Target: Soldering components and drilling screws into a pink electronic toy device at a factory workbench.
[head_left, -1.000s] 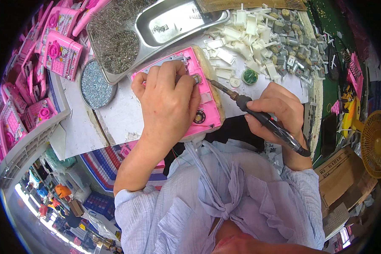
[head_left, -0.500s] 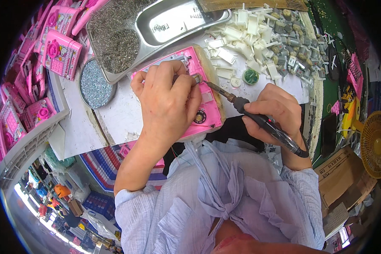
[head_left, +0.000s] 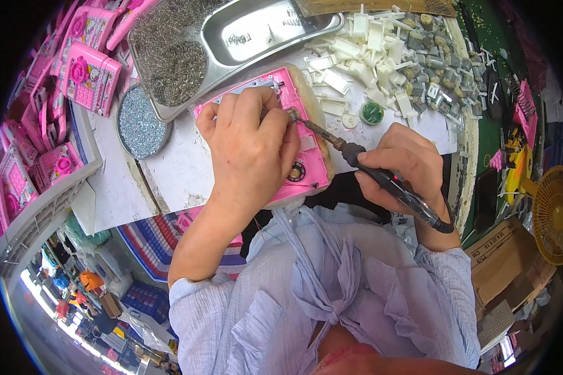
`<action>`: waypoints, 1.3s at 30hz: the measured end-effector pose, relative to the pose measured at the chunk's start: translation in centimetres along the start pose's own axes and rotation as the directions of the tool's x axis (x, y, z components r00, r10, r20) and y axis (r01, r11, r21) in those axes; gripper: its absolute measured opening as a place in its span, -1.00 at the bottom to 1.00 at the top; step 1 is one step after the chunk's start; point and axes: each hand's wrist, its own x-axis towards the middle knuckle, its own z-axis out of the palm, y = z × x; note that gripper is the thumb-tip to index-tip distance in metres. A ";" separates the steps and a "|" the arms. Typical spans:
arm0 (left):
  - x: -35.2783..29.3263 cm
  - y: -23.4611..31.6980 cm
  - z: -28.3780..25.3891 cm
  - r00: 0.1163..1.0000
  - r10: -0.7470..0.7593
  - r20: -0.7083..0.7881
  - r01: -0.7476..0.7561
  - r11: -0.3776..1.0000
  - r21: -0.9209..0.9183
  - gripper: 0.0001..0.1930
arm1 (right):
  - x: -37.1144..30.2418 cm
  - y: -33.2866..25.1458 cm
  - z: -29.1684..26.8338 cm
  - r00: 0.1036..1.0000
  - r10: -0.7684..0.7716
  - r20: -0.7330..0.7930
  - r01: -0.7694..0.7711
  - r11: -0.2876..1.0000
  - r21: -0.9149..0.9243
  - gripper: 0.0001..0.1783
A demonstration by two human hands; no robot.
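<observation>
My right hand (head_left: 414, 164) grips a black-handled soldering iron (head_left: 399, 189) like a pen. The iron's tip reaches up and left to a small metal part (head_left: 293, 115) inside an open pink plastic casing (head_left: 318, 164). Over the casing lies my left hand (head_left: 247, 144), its fingers pinched together just beside the tip; what they hold is hidden behind them. Lower in the casing sits a small round black speaker (head_left: 296, 172). A pale, thick pad (head_left: 313, 84) shows under the casing's far right edge.
Metal trays (head_left: 228, 65) of small screws and a round dish (head_left: 142, 122) of silvery pieces stand beyond my left hand. White plastic parts and small motors (head_left: 435, 78) heap at the far right, near a round green tin (head_left: 371, 113). Pink toy casings (head_left: 91, 78) pile at left.
Both hands stay nearly in place. The soldering iron and my right hand have shifted very slightly left; its tip remains at the small metal part.
</observation>
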 end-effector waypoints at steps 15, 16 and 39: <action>0.0 -0.1 0.1 1.000 0.005 -0.021 -0.005 1.000 0.002 -0.84 | -0.5 0.0 0.6 1.000 -0.031 -0.003 0.030 0.999 -0.040 -0.58; 0.0 -0.1 0.2 1.000 0.007 -0.024 -0.007 1.000 0.004 -0.84 | -0.5 0.0 0.4 0.999 -0.032 -0.004 0.031 0.998 -0.048 -0.58; 0.0 0.1 0.0 1.000 0.000 0.003 0.000 1.000 0.027 -0.84 | -0.7 0.1 -0.2 0.999 -0.038 -0.008 0.037 0.998 -0.060 -0.59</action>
